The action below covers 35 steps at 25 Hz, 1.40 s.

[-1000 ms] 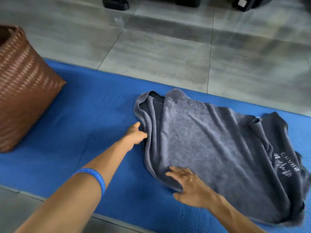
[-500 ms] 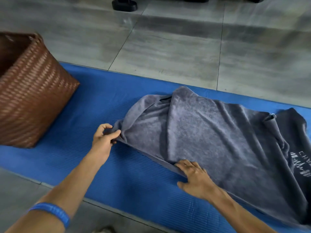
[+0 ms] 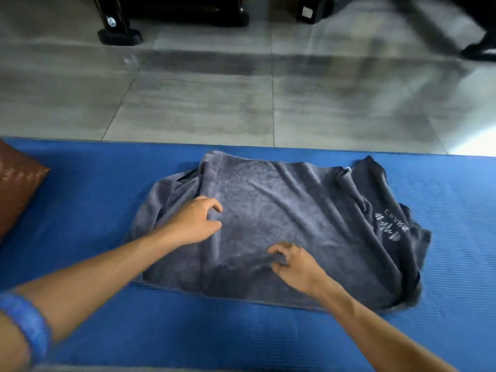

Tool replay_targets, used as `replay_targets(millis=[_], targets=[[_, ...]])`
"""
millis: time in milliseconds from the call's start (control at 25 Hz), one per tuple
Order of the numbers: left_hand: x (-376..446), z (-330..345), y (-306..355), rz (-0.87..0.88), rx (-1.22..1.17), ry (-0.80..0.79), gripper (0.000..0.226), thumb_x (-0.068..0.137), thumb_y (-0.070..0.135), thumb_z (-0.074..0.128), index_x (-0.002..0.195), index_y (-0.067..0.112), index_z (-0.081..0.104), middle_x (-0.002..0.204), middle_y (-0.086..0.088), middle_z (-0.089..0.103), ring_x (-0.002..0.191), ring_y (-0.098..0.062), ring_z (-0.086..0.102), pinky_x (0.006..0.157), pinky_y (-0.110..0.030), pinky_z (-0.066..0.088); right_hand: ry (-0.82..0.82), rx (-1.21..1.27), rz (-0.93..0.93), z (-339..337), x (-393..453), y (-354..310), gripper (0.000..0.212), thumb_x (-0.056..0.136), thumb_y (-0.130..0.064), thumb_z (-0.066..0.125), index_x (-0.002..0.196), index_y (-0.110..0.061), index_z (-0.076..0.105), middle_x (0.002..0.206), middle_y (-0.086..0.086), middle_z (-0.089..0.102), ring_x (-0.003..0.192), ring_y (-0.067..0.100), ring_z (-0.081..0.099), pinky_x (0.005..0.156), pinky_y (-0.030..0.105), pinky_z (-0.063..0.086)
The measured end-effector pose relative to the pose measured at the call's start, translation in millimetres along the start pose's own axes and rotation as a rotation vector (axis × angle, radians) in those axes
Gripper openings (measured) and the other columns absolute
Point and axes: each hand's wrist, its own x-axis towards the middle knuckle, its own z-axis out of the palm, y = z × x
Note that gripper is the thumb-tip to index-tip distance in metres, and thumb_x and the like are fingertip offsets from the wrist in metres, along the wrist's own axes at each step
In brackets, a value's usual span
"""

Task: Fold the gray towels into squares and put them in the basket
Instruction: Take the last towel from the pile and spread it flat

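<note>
A gray towel (image 3: 295, 210) with white lettering near its right end lies rumpled and partly spread on the blue mat (image 3: 94, 197). My left hand (image 3: 194, 222) hovers over or lightly rests on the towel's left-middle part, fingers loosely curved with nothing between them. Near the towel's front middle, my right hand (image 3: 294, 265) has its fingers curled into the cloth, and the fabric bunches under them. Only a corner of the brown woven basket (image 3: 16, 189) shows at the left edge.
The mat runs across the view, with gray floor tiles (image 3: 241, 103) beyond it. Black stand feet (image 3: 120, 36) and dark furniture sit at the far top. Bare mat lies between the towel and the basket.
My left hand let go of the towel's left corner and moved right onto the towel's middle. The right hand shifted from the front edge onto the towel and curled into it. The view swung right.
</note>
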Motion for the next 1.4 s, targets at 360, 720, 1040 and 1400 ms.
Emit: replay_targets(millis=[360, 720, 1040, 1400], targets=[[5.7, 88.9, 150.6, 0.392, 0.303, -0.348, 0.041, 0.085, 0.031, 0.061, 0.126, 0.03, 0.054, 0.127, 0.005, 0.053, 0.115, -0.016, 0.053, 0.097, -0.03, 0.042, 0.634, 0.209, 0.434, -86.4, -55.2, 132.0, 0.037, 0.085, -0.014, 0.06, 0.122, -0.017, 0.059, 0.124, 0.007, 0.059, 0.109, 0.03, 0.058, 0.091, 0.036, 0.045], [7.7, 229.2, 168.2, 0.324, 0.331, -0.376, 0.053, 0.086, 0.023, 0.056, 0.137, 0.033, 0.044, 0.142, 0.0, 0.036, 0.128, -0.027, 0.038, 0.108, -0.037, 0.036, 0.476, 0.056, 0.635, -89.3, -77.8, 216.7, 0.03, 0.092, -0.035, 0.048, 0.119, -0.036, 0.062, 0.127, 0.007, 0.051, 0.116, 0.039, 0.051, 0.098, 0.045, 0.039], [13.9, 206.5, 146.1, 0.354, 0.323, -0.346, 0.045, 0.088, 0.021, 0.057, 0.131, 0.031, 0.047, 0.142, 0.008, 0.032, 0.127, -0.018, 0.036, 0.098, -0.031, 0.042, 0.638, 0.0, 0.755, -98.0, -96.5, 233.2, 0.049, 0.092, -0.029, 0.052, 0.133, -0.002, 0.045, 0.155, 0.009, 0.03, 0.128, 0.041, 0.041, 0.101, 0.049, 0.039], [-4.5, 217.0, 155.5, 0.382, 0.55, -0.248, 0.038, 0.083, 0.01, 0.055, 0.117, 0.024, 0.045, 0.113, 0.006, 0.04, 0.107, -0.017, 0.043, 0.074, -0.027, 0.039, 0.694, 0.081, 1.197, -73.0, -163.5, 257.9, 0.056, 0.085, -0.027, 0.053, 0.136, -0.008, 0.041, 0.159, 0.016, 0.02, 0.14, 0.04, 0.025, 0.111, 0.055, 0.025]])
